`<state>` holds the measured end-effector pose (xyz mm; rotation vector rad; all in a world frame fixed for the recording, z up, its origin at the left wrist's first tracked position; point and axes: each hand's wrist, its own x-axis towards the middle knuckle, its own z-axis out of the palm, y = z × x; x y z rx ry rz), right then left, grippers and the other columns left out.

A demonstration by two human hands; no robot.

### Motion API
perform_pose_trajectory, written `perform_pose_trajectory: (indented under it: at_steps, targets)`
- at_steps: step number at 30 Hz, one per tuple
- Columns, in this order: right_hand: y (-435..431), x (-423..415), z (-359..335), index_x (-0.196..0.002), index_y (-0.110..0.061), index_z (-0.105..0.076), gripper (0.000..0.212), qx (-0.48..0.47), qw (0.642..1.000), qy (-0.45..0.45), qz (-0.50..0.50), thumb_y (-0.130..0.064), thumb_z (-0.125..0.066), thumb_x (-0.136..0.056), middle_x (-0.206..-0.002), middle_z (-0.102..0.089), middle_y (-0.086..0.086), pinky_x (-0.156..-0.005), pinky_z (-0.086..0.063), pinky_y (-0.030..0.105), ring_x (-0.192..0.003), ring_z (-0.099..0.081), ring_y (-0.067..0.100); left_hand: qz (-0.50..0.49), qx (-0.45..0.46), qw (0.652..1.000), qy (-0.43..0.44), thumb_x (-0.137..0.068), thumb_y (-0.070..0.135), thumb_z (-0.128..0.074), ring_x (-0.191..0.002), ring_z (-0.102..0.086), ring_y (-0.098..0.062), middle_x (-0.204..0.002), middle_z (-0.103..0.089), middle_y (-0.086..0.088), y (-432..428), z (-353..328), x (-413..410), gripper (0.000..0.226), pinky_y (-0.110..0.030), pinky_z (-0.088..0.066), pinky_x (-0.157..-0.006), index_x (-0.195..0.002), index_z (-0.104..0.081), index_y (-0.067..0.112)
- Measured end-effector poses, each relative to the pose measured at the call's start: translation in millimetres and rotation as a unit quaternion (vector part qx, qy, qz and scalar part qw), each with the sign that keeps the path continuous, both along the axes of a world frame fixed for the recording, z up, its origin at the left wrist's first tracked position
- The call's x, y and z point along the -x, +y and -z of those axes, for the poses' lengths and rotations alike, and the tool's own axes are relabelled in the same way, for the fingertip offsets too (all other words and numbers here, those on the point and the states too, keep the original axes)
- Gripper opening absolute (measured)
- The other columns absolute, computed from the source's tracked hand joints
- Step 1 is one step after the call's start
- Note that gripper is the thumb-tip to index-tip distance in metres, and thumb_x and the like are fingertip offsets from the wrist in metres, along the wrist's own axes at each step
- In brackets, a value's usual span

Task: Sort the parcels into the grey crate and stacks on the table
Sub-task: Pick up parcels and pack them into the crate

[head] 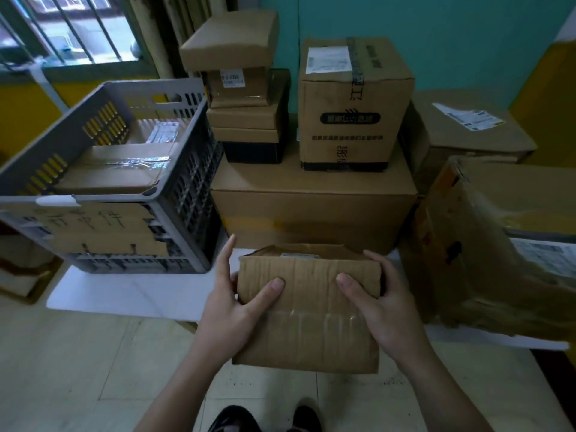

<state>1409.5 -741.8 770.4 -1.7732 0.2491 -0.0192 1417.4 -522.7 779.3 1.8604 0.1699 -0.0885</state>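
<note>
So the person's got a small, creased cardboard parcel (308,319) in both hands, held at the near edge of the white table (124,291). The left hand (237,304) has its grip clamped on the parcel's left end, thumb flat on the near face. The right hand (377,310) does the same on the right end, fingers wrapped round the side. The parcel sits just right of the grey crate (109,198) and right in front of a big brown box (311,198).

The crate's on the left of the table with a taped parcel (115,169) already lying inside, and a handwritten cardboard sign (103,229) on its near wall. On top of the big box there's a stack of small boxes (246,98) on the left and a printed carton (352,104) to their right. A torn, plastic-wrapped box (467,244) stands near right.
</note>
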Motion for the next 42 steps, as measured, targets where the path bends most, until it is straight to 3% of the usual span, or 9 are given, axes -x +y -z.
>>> perform_pose_trajectory:
  at_steps: [3, 8, 13, 19, 23, 29, 31, 35, 42]
  targets:
    - [-1.0, 0.9, 2.1, -0.142, -0.03, -0.041, 0.087, -0.007, 1.0, 0.012, 0.009, -0.059, -0.068, -0.064, -0.097, -0.055, -0.034, -0.074, -0.042, 0.009, -0.087, -0.054, -0.018, -0.002, 0.003, 1.0, 0.003, -0.062, 0.055, -0.073, -0.102, -0.065, -0.006, -0.117, -0.059, 0.017, -2.0, -0.3, -0.6, 0.111, -0.027, -0.054, -0.086, -0.154, -0.012, 0.05]
    - [-1.9, 0.2, 5.2, -0.136, -0.039, -0.041, 0.076, -0.023, 0.999, 0.009, -0.022, -0.057, -0.066, -0.067, -0.095, -0.06, -0.04, -0.07, -0.046, 0.004, -0.089, -0.052, -0.029, 0.014, -0.012, 1.0, -0.002, -0.072, 0.053, -0.066, -0.094, -0.064, 0.007, -0.114, -0.058, 0.018, -0.5, 0.2, 0.3, 0.089, -0.02, -0.051, -0.078, -0.148, -0.02, 0.05]
    - [-9.7, 2.1, 13.6, -0.123, -0.05, -0.052, 0.047, -0.098, 0.994, 0.02, -0.038, -0.056, -0.051, -0.076, -0.116, -0.054, -0.034, -0.074, -0.046, 0.01, -0.111, -0.052, -0.012, 0.018, 0.018, 1.0, -0.002, -0.088, 0.051, -0.064, -0.094, -0.063, 0.007, -0.105, -0.062, 0.02, 20.2, -1.3, -4.7, 0.061, -0.028, -0.048, -0.085, -0.138, -0.03, 0.051]
    - [-7.2, -7.1, 38.4, -0.128, -0.061, -0.039, 0.051, 0.054, 0.993, -0.006, -0.103, -0.045, -0.063, -0.086, -0.131, -0.037, -0.037, -0.089, -0.044, 0.01, -0.114, -0.037, -0.029, 0.03, 0.018, 0.998, 0.046, -0.073, 0.06, -0.06, -0.107, -0.059, -0.016, -0.122, -0.052, 0.013, 55.4, -1.4, -9.0, 0.066, -0.038, -0.05, -0.085, -0.135, -0.037, 0.06]
    - [0.0, -23.1, 41.9, -0.115, -0.059, -0.049, 0.035, 0.146, 0.981, -0.019, -0.127, -0.043, -0.065, -0.087, -0.149, -0.038, -0.013, -0.113, -0.034, 0.036, -0.139, -0.031, 0.006, 0.054, 0.024, 0.995, 0.084, -0.059, 0.074, -0.069, -0.11, -0.059, -0.017, -0.131, -0.051, 0.011, 74.0, -8.8, -10.3, 0.081, -0.042, -0.051, -0.091, -0.134, -0.039, 0.064]
    - [20.1, -37.8, 32.5, -0.086, -0.041, -0.066, 0.033, 0.118, 0.982, -0.103, -0.104, -0.009, -0.068, -0.089, -0.096, -0.065, -0.025, -0.086, -0.045, 0.015, -0.097, -0.057, -0.009, -0.081, -0.141, 0.982, -0.102, -0.09, 0.038, -0.063, -0.129, -0.046, -0.017, -0.139, -0.041, 0.021, 70.2, -13.2, -8.9, 0.051, -0.045, -0.043, -0.103, -0.131, -0.041, 0.06]
    - [26.6, -38.8, 31.2, -0.084, -0.032, -0.071, 0.028, 0.139, 0.974, -0.163, -0.077, -0.004, -0.072, -0.085, -0.085, -0.066, -0.021, -0.077, -0.043, 0.007, -0.09, -0.061, -0.004, -0.056, -0.15, 0.977, -0.14, -0.094, 0.051, -0.056, -0.133, -0.045, -0.01, -0.141, -0.044, 0.026, 63.1, -16.4, -4.0, 0.031, -0.044, -0.044, -0.104, -0.125, -0.053, 0.055]
    - [29.9, -40.8, 27.0, -0.085, -0.017, -0.077, 0.017, 0.193, 0.943, -0.272, -0.017, -0.002, -0.078, -0.078, -0.081, -0.065, -0.014, -0.072, -0.042, 0.004, -0.081, -0.061, 0.0, 0.0, -0.111, 0.985, -0.134, -0.081, 0.082, -0.041, -0.125, -0.048, 0.008, -0.137, -0.054, 0.023, 41.6, -18.5, 6.8, 0.049, -0.027, -0.044, -0.099, -0.12, -0.058, 0.057]
    - [30.3, -34.4, 39.0, -0.088, -0.015, -0.078, 0.017, 0.214, 0.934, -0.286, -0.01, -0.001, -0.078, -0.078, -0.082, -0.067, -0.009, -0.075, -0.044, 0.006, -0.08, -0.059, 0.001, -0.001, -0.173, 0.979, -0.112, -0.076, 0.061, -0.06, -0.1, -0.047, 0.021, -0.13, -0.051, 0.015, 19.9, -4.5, 7.7, 0.044, -0.011, -0.039, -0.075, -0.117, -0.046, 0.056]
